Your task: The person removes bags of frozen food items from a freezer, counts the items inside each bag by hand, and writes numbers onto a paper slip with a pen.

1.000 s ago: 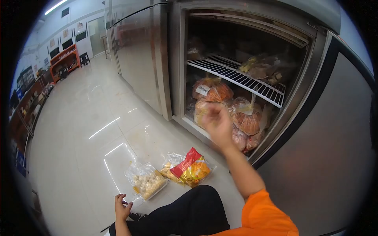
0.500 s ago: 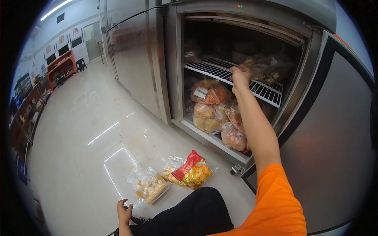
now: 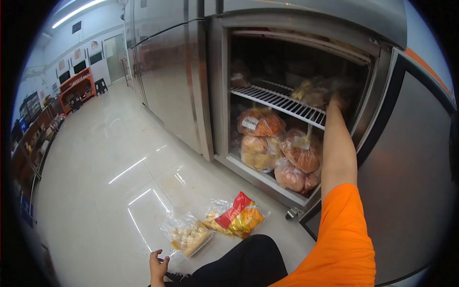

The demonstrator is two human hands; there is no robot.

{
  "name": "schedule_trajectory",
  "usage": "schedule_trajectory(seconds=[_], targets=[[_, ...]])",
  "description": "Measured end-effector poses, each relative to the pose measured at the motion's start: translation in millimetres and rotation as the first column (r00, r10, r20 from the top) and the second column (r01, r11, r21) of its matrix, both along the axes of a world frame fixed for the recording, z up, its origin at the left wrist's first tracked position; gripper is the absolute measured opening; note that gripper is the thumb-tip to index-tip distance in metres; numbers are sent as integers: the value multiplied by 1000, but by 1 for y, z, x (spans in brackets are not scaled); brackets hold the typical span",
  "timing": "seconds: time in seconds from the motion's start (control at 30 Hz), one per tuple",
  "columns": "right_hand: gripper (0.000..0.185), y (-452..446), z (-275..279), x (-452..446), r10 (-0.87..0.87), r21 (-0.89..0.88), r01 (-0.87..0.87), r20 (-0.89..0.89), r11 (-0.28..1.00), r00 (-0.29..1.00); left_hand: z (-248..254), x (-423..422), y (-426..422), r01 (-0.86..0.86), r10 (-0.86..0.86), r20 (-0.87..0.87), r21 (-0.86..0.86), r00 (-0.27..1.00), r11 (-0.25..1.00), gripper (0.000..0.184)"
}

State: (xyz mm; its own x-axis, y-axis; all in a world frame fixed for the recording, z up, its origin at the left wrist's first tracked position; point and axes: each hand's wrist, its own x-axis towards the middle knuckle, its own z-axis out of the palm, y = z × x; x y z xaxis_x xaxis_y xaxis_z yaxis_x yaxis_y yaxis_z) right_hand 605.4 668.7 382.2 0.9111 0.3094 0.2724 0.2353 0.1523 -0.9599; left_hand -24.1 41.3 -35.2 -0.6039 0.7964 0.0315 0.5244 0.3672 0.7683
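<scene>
My right hand [image 3: 337, 101] reaches into the open fridge at the right end of the wire shelf [image 3: 282, 104]. Its fingers are dim and smeared, next to plastic-bagged food [image 3: 311, 92] on that shelf; whether they grip anything is hidden. Low at the left, my left hand [image 3: 158, 266] hangs by my knee with nothing in it, fingers apart. On the floor nearby lie a clear bag of pale chunks [image 3: 188, 237] and a red and yellow food packet [image 3: 241, 216], which overlaps another clear bag of yellowish food [image 3: 215, 224].
Below the shelf sit a labelled bag of orange-red food [image 3: 267, 125], a bag of yellowish pieces [image 3: 257, 152] and bags of pinkish meat [image 3: 289, 174]. The fridge door [image 3: 406, 177] stands open at the right. A closed steel door [image 3: 167, 86] is to the left.
My right hand has moved right and deeper along the shelf, away from its front middle, where it was before. The view has shifted slightly; my left hand remains low by my knee.
</scene>
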Motion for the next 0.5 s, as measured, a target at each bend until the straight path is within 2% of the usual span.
schedule_trajectory(seconds=[0.1, 0.2, 0.3, 0.4, 0.5], targets=[[39, -5, 6, 17, 138, 68, -140, 30, 988, 990, -1, -3, -1, -11, 11, 15, 25, 1000, 1000, 50], [33, 60, -32, 40, -17, 360, 40, -67, 932, 998, -8, -4, -1, -12, 11, 19, 38, 1000, 999, 50], [35, -32, -4, -44, -192, 289, 179, 17, 940, 981, 0, 0, 3, -2, 1, 53, 27, 999, 1000, 51], [35, -87, -5, -80, -271, 370, 204, 140, 906, 952, 7, 6, 1, 42, -44, 76, 29, 996, 999, 51], [41, -131, -21, -114, -289, 570, 103, 246, 815, 925, 8, 8, -1, 115, -117, 45, 32, 992, 993, 52]])
